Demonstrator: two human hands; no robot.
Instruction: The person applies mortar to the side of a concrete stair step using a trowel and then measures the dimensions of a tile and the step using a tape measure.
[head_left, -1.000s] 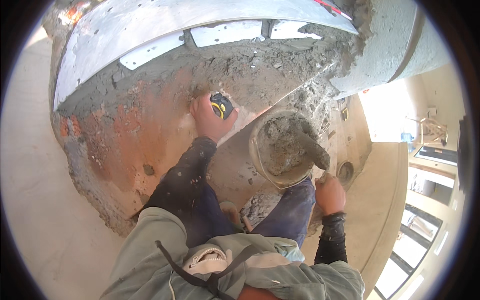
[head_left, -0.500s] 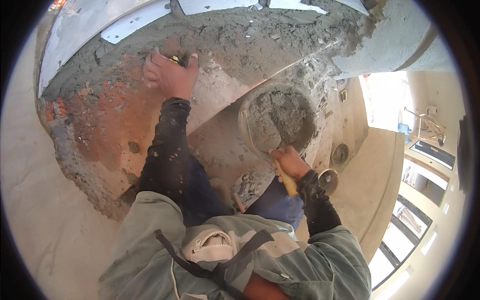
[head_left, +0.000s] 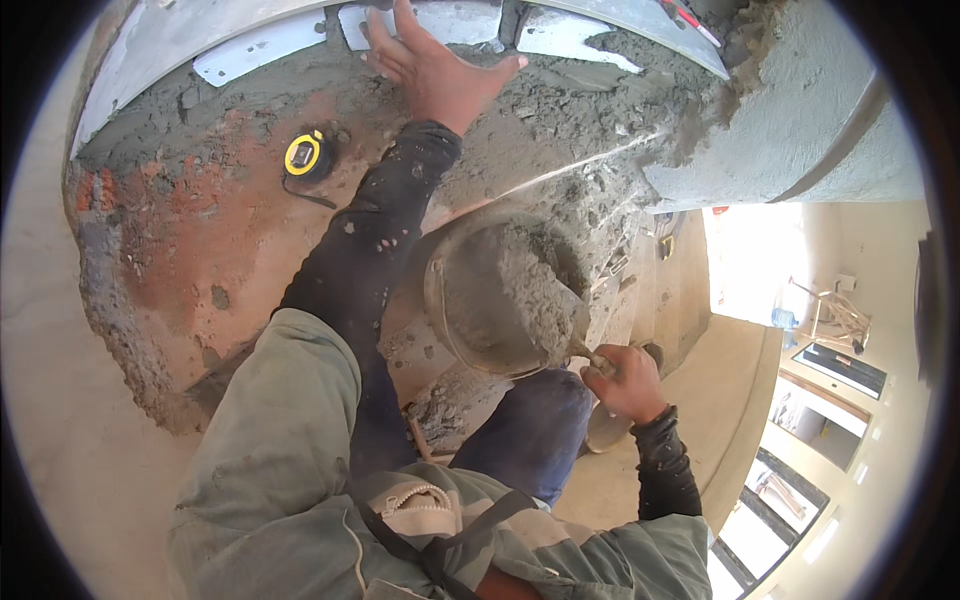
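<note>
The right grip (head_left: 628, 385) is closed around the handle of a trowel (head_left: 580, 350), whose mortar-covered end is over a round bucket (head_left: 436, 290) just ahead and to the left of that grip. Grey mortar (head_left: 525, 285) is heaped in the bucket and around the trowel. The left grip (head_left: 440, 75), farther forward and to the left, is empty, its fingers and thumb spread wide over a white block (head_left: 470, 22); whether it touches the block I cannot tell. More white blocks sit in mortar on both sides of that grip, beside a long pale board (head_left: 180, 50). A yellow and black tape measure (head_left: 307, 156) lies left of the left grip and nearer the body, on a rough reddish surface (head_left: 180, 260). Well to the right of the left grip is a thick, rounded grey column (head_left: 800, 125).
</note>
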